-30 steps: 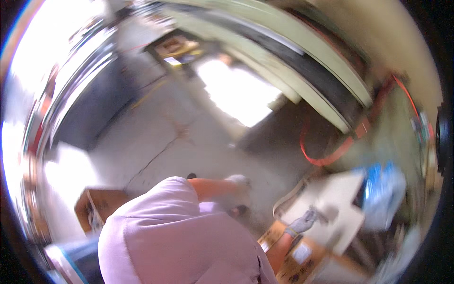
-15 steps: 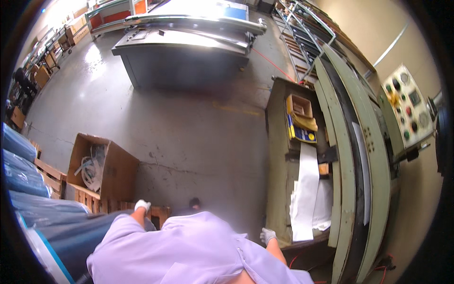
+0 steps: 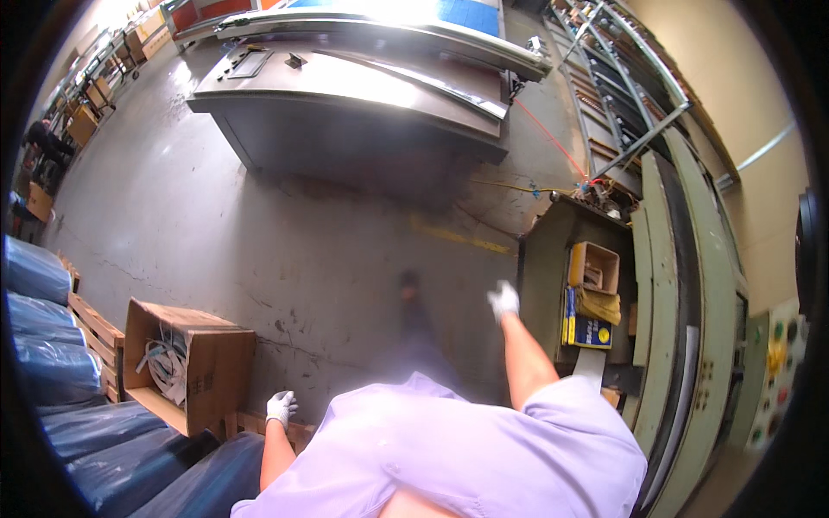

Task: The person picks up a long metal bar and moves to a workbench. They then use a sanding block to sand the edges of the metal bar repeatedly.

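Two hands of the person, both in white work gloves, are held apart, left and right of the body. The right hand [image 3: 503, 300] is open, the fingers somewhat spread and pointing to the far side; I see nothing in it. It is over the floor [image 3: 440, 337], just left of the green ledge [image 3: 548, 259] of a long machine [image 3: 721, 337]; whether it touches the edge, I cannot tell. The left hand [image 3: 281, 406] is loosely open with the fingers half bent, and it seems to hold nothing. It is near the cardboard box [image 3: 220, 371], at its right and nearer side.

Dark printed characters are on the side of this box. Its open mouth shows toward the left, with pale strips [image 3: 164, 367] inside; which way its long axis goes, I cannot say surely. On the ledge, to the right of the right hand, lies a blue and yellow package [image 3: 591, 331], also with printing, too small to read well. Just beyond it is a beige tray [image 3: 596, 257], with a yellow piece [image 3: 598, 304] between them. A pale strip [image 3: 590, 364] lies at the near side of the package, its long axis from near to far. The machine runs in this direction also. Blue wrapped rolls [image 3: 52, 354] lie at the left.
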{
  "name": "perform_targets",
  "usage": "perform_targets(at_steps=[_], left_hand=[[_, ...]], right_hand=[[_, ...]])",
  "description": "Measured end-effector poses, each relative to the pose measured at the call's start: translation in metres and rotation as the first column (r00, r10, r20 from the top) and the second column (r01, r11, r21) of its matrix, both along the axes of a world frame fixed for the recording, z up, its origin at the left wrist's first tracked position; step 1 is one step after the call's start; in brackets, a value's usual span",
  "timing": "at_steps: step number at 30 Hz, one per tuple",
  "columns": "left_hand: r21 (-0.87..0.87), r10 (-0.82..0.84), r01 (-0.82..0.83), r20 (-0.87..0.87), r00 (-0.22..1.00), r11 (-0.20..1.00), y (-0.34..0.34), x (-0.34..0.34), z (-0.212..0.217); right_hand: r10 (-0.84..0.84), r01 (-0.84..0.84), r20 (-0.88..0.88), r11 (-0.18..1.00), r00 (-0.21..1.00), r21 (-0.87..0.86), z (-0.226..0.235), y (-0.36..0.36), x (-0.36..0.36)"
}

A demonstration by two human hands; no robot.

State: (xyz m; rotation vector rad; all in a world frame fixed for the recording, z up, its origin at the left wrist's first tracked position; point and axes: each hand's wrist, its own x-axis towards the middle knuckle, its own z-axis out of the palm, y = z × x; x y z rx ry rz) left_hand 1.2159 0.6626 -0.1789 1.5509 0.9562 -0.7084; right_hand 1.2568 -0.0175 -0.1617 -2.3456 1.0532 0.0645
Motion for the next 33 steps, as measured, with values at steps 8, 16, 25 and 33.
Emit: perform_targets(at_steps=[8,16,25,33], left_hand=[[0.232,0.121,-0.071,-0.211,0.97,0.97,-0.064,0.066,0.073],[0.355,0.164,-0.055,-0.285,0.944,0.933,-0.107,0.065,0.14],[0.314,0.437,-0.326,-0.413,0.799,0.892,-0.092,-0.039,0.099],[0.284,0.542,-0.464,-0.51,0.668,0.839,-0.03,0.028,0.03]], right_hand=[[0.227,-0.068,0.195,0.8,0.954,-0.596,0.117,-0.115,0.433],[0.476,-0.606,-0.436,0.762,0.764,-0.23,0.159,-0.172,0.596],[0.434,-0.549,-0.371,0.78,0.821,-0.3,0.125,-0.13,0.578],[0.297,-0.361,-0.233,0.877,0.926,-0.316,0.116,-0.035,0.515]])
